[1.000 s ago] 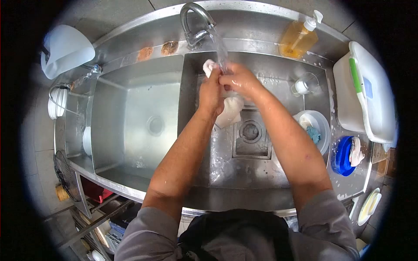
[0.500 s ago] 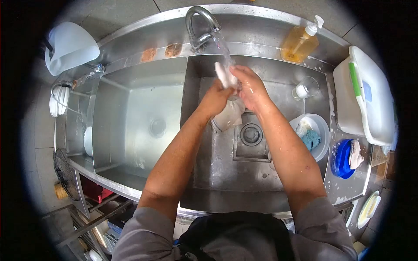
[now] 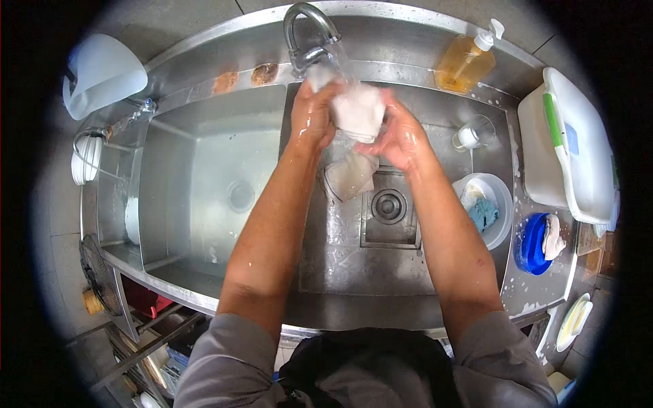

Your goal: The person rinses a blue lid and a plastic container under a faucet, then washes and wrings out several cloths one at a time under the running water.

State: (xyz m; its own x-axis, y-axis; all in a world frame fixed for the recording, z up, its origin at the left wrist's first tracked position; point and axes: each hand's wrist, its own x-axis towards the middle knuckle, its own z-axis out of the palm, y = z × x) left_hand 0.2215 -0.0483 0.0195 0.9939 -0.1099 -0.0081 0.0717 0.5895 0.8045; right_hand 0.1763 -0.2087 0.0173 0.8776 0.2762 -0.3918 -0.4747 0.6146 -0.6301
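A wet white cloth (image 3: 358, 111) is stretched between both hands under the faucet (image 3: 299, 30), in the running water. My left hand (image 3: 313, 115) grips its left part, and a bunch of it shows above the fingers. On the other side, my right hand (image 3: 400, 132) holds the right edge between thumb and fingers. Some of the cloth is blurred by motion. Below the hands a second pale cloth (image 3: 350, 178) with a dark edge line lies in the right basin (image 3: 340, 272), beside the drain (image 3: 389, 206).
A clear cup (image 3: 478, 132) and a white tub (image 3: 503, 211) with a blue scrubber (image 3: 483, 214) stand in the basin's right side. Behind is a soap bottle (image 3: 466, 62). A white bin (image 3: 537, 149) and blue container (image 3: 534, 245) sit right. The left basin (image 3: 224, 156) holds water.
The white cloth has gone from bunched between the hands to spread out. My hands have moved apart, the left one up and to the left. The view has shifted slightly.
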